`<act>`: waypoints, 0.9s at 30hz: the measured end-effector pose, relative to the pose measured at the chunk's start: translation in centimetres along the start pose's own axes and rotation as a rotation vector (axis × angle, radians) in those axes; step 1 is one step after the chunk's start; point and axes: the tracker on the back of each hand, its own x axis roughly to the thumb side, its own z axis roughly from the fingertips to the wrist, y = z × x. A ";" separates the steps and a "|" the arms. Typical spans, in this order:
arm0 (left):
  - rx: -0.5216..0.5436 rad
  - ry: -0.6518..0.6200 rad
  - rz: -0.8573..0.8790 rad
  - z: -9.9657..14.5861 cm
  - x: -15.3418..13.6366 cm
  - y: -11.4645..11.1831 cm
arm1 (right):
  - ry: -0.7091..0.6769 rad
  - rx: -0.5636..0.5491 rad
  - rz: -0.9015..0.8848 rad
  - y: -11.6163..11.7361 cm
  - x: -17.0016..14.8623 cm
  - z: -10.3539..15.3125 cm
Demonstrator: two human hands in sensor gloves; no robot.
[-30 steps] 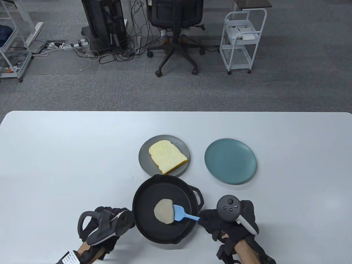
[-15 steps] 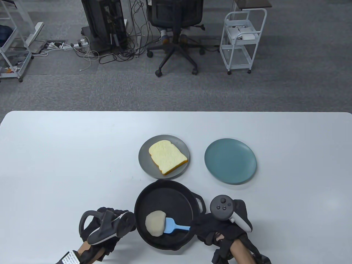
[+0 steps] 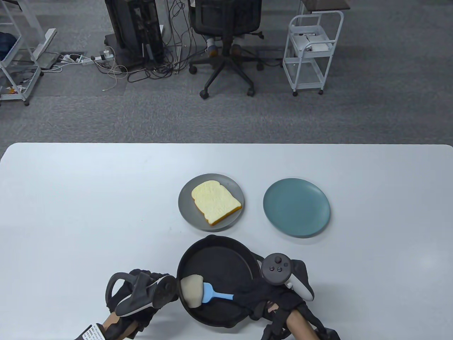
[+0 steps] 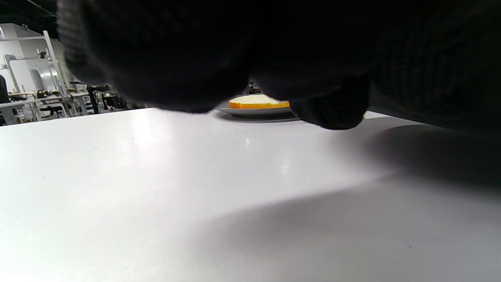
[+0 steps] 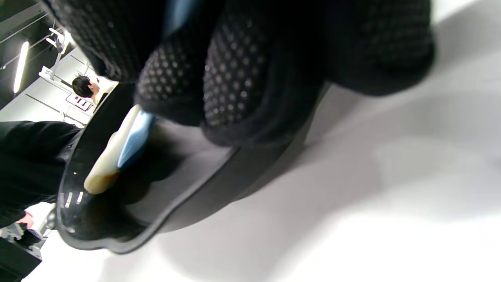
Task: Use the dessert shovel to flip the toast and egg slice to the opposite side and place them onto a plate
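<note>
A pale egg slice lies in the black pan, pushed against its left wall and tilted up on edge. The blue dessert shovel has its blade against the egg's right side. My right hand grips the shovel's handle, fingers curled over the pan's rim. My left hand sits at the pan's left side, where its handle is hidden beneath the hand; its fingers are curled. The toast lies on the grey plate behind the pan.
A blue-green plate with nothing on it stands right of the grey plate. In the left wrist view the toast shows low on its plate. The white table stretches wide to the left and right.
The pan has slid toward me and a little right. The right hand moved left, and the shovel pushed the egg slice from mid-pan against the left wall, tipping it up.
</note>
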 end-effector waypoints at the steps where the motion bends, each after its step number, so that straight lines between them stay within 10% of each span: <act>1: 0.000 0.001 -0.001 0.0 0.0 0.0 | -0.001 0.000 -0.002 0.0 0.0 0.0; 27: -0.003 0.031 0.053 -0.3 -1.5 0.2 | -0.032 -0.090 -0.242 -3.6 -1.8 1.3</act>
